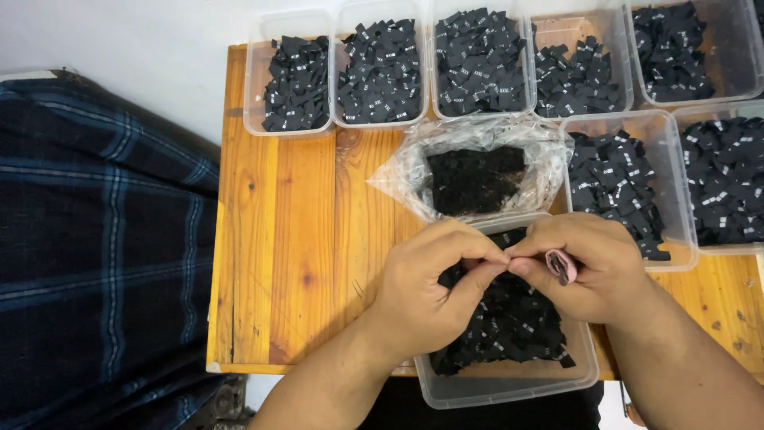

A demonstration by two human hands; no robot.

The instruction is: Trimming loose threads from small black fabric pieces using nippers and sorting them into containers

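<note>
Black labels (509, 318) in clear tub (509, 386) beneath hands (509, 275).

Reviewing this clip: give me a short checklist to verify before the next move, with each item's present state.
1. Both hands over the near container: ok.
2. Left hand and right hand fingertips meeting in a pinch: ok.
3. Pink item held in right hand: ok.
4. Label actually between the fingertips: cannot tell.
5. Plastic bag open, within reach: ok.
6. Labels inside their containers, wooden table free of strays: ok.
</note>
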